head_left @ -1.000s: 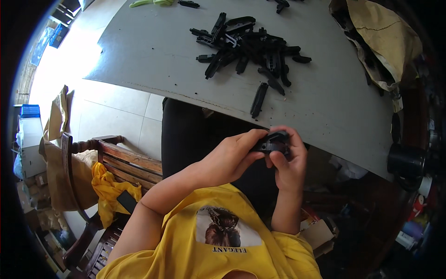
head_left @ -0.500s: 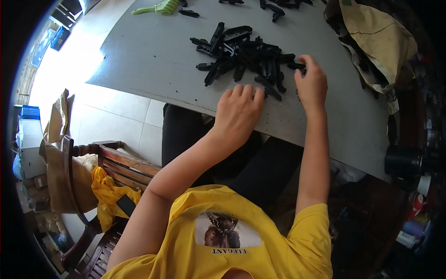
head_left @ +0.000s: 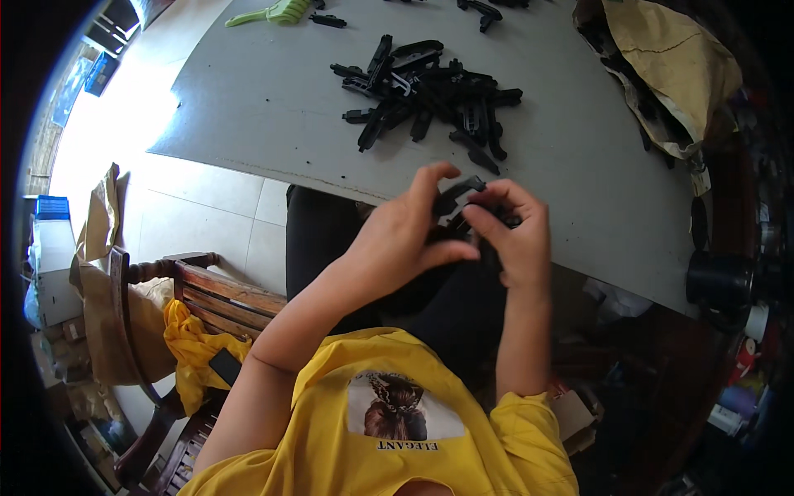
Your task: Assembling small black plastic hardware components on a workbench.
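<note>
A small black plastic part (head_left: 460,198) sits pinched between both hands at the table's (head_left: 248,99) near edge, its long axis running ten to four. The left hand (head_left: 405,236) and right hand (head_left: 513,236) both clamp it; the pile of black parts (head_left: 430,95) lies at twelve o'clock.

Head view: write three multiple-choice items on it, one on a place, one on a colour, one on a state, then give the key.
1. Where is the pile of black plastic parts?
A. on the grey table
B. on the wooden chair
C. on the floor tiles

2. What colour is the person's shirt?
A. blue
B. yellow
C. white

3. What are the left hand and right hand doing?
A. resting flat on the table
B. hanging at the sides
C. holding a black part between them

Key: 1 A, the pile lies on the tabletop; 2 B, the shirt is yellow; 3 C, fingers of both hands close around the part at the table's near edge.
</note>
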`<state>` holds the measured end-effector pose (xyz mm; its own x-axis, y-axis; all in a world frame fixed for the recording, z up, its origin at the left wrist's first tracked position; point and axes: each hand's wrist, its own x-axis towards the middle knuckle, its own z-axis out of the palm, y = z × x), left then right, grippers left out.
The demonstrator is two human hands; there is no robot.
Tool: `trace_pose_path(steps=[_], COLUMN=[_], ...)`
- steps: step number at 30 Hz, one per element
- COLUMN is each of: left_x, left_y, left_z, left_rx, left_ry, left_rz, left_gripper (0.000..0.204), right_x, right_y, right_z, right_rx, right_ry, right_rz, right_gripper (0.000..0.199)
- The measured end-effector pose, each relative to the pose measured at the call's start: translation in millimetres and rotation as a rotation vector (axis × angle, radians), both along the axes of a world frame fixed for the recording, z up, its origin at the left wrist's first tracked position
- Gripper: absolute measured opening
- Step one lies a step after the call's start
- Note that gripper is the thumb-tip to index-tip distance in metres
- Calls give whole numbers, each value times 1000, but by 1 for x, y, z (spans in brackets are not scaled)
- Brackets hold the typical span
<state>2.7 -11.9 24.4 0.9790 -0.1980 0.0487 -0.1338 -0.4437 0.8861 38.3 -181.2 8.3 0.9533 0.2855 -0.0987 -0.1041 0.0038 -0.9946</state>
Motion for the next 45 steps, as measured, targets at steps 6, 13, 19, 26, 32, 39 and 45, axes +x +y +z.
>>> trace_pose_path(steps=[6, 13, 19, 26, 32, 39, 45], left_x=[-6, -12, -18, -25, 32, 53, 28], left_y=[1, 0, 7, 28, 55, 56, 71], left_z=[-14, -19, -14, -21, -26, -40, -40], left_rx=[99, 105, -66, 208, 547, 584, 393], left_ry=[-169, -261, -86, -156, -503, -214, -213], left_rz=[-35, -67, -231, -287, 422, 419, 441], left_gripper=[48, 47, 30, 25, 32, 22, 20], right_x=[-12, -30, -32, -39, 62, 157, 123], right_y=[3, 6, 6, -8, -6, -27, -34], right_z=[-1, -5, 4, -24, -8, -46, -26], right_rx=[197, 110, 187, -166, -431, -794, -787], right_ry=[-11, -169, -2, -142, -590, -793, -464], right_rz=[18, -95, -80, 234, -212, -120, -35], right_gripper=[17, 22, 35, 25, 14, 20, 31])
